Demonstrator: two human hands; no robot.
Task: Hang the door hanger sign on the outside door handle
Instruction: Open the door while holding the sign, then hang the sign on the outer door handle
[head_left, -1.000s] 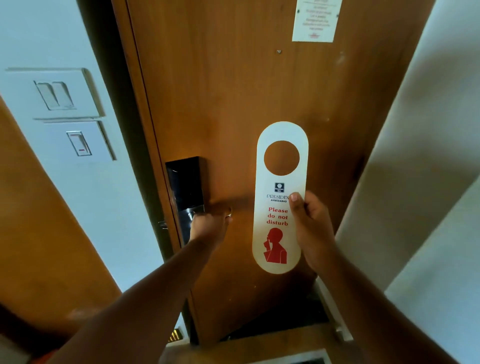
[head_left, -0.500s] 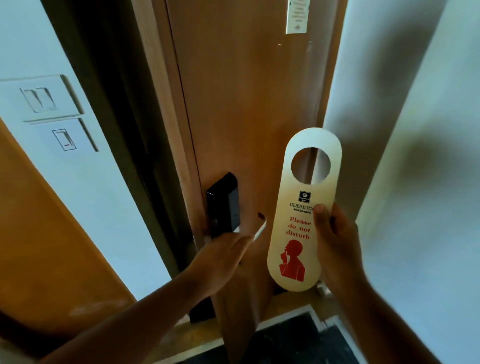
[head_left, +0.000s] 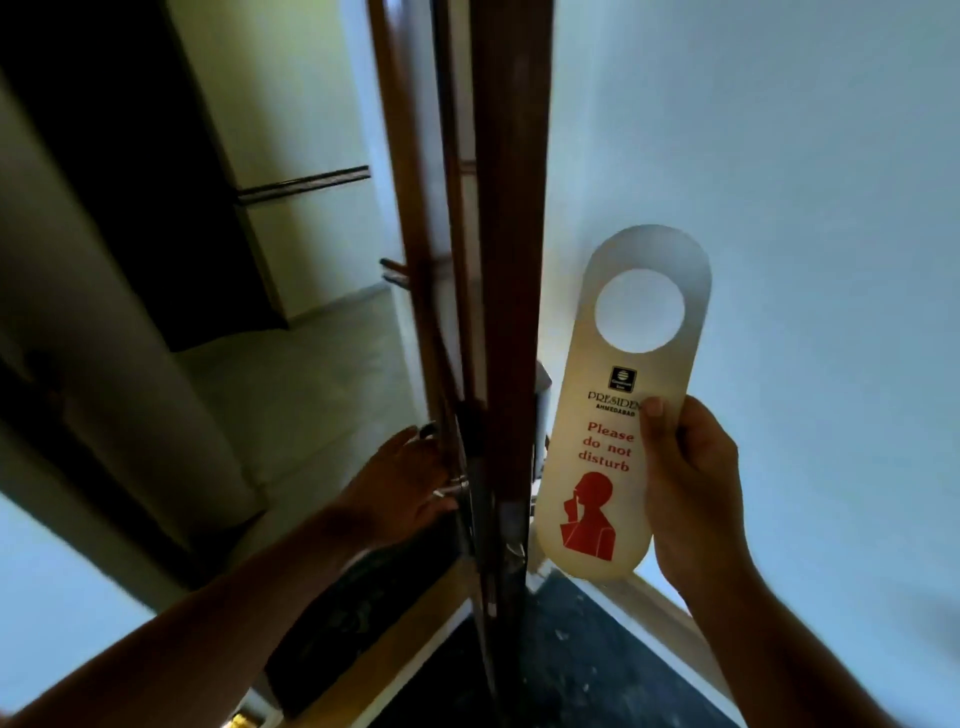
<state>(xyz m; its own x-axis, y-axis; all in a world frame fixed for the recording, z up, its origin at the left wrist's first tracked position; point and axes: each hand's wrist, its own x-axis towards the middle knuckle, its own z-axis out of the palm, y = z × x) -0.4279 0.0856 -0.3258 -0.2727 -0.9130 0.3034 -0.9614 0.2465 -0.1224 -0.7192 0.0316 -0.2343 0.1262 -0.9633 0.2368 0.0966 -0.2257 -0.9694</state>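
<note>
My right hand (head_left: 685, 478) grips a cream door hanger sign (head_left: 618, 415) by its right edge and holds it upright. The sign has a round hole at the top and red "Please do not disturb" lettering. The brown wooden door (head_left: 506, 260) stands open, edge-on to me, just left of the sign. My left hand (head_left: 400, 483) reaches around the door's left side, fingers on a metal handle (head_left: 454, 488) at the outer face. The handle is largely hidden by the hand and the door edge.
A pale wall (head_left: 805, 182) rises behind the sign on the right. Through the opening on the left lies a dim corridor with a light floor (head_left: 311, 384) and a dark panel (head_left: 130, 182). Dark flooring (head_left: 571, 665) lies below the door.
The door has swung from nearly shut to open, now edge-on. My left hand moved from the inner handle around to the outer side. The sign stayed upright in my right hand.
</note>
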